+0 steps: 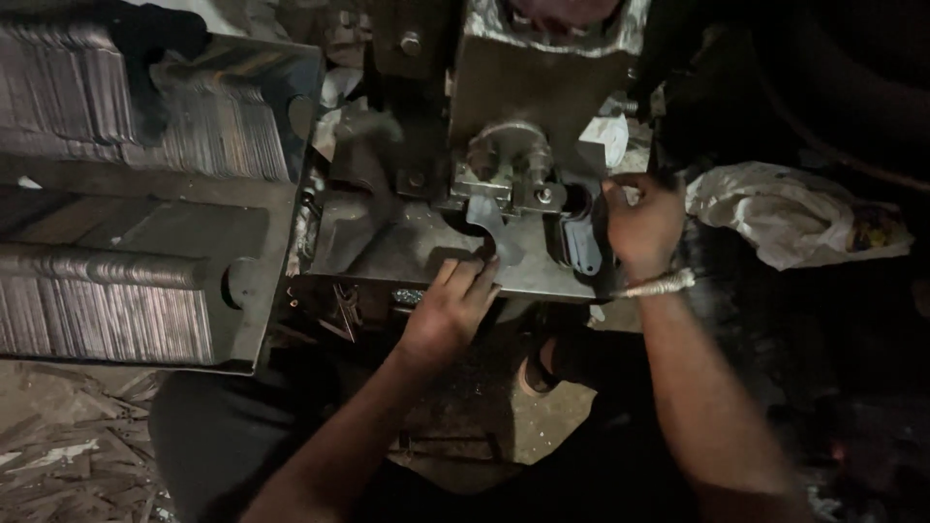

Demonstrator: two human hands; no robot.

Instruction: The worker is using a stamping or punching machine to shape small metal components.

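left hand (453, 302) fingers flat, pinning a flat metal blank (496, 235) on the press bed (387, 254) under the die, right hand (641, 225) fingers curled at the bed's right edge, grip unclear, stacked cut blanks (107, 310) far left.

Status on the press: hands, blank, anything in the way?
Left hand flat on the plate, fingers at the blank under the die. Right hand at the right edge, grip unclear. Blank stacks left, clear of both.

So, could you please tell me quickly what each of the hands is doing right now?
Left hand: open, fingers flat on the metal plate.
Right hand: curled at the plate's right edge; grip cannot be told.
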